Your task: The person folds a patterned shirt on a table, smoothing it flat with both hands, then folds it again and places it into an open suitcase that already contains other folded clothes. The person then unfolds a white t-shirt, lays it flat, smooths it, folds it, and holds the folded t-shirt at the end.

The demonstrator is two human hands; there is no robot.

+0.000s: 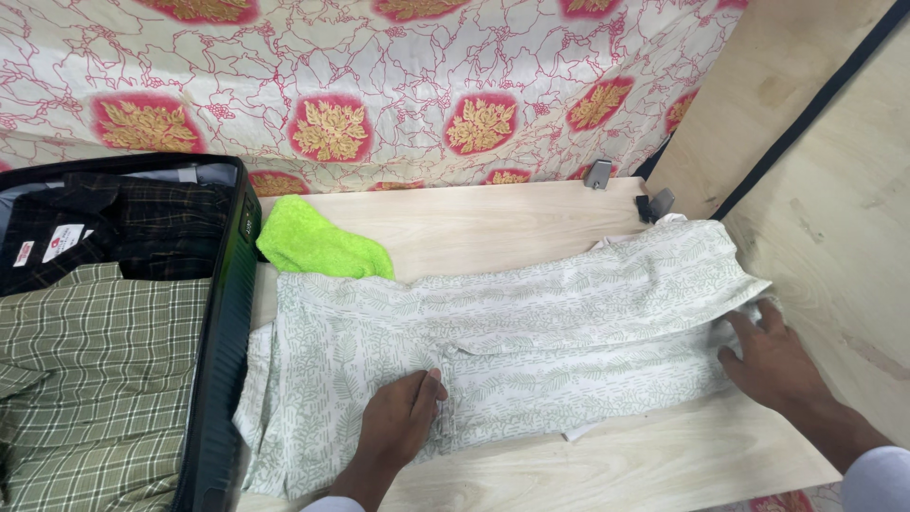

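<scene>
Nearest the viewer, the left hand [400, 422] is lying flat, palm down, on the lower middle of a white garment with a pale green leaf print [493, 332]; its fingers are loosely spread and are closing on nothing. The right hand [773, 365] is resting at the garment's right end, fingers extended and slightly parted, fingertips touching the bunched edge of the cloth there; whether any cloth is being pinched beneath them cannot be told. A white sleeve cuff [877, 479] is showing at the lower right corner.

The garment is lying spread lengthwise across a light wooden board [569, 469], reaching from just beside the suitcase on the left to the board's right edge.

At the left, an open black suitcase [223, 379] is holding a folded olive-green checked shirt [95, 379] in front and a dark checked garment [142, 232] behind it.

Beyond the printed garment, a bright green fluffy cloth [318, 245] is sitting on the board, touching the garment's upper left edge and just beside the suitcase wall.

Farthest back, a cream sheet with red and gold floral medallions [379, 85] is hanging behind the board, and pale wooden panelling [825, 171] is filling the right.
</scene>
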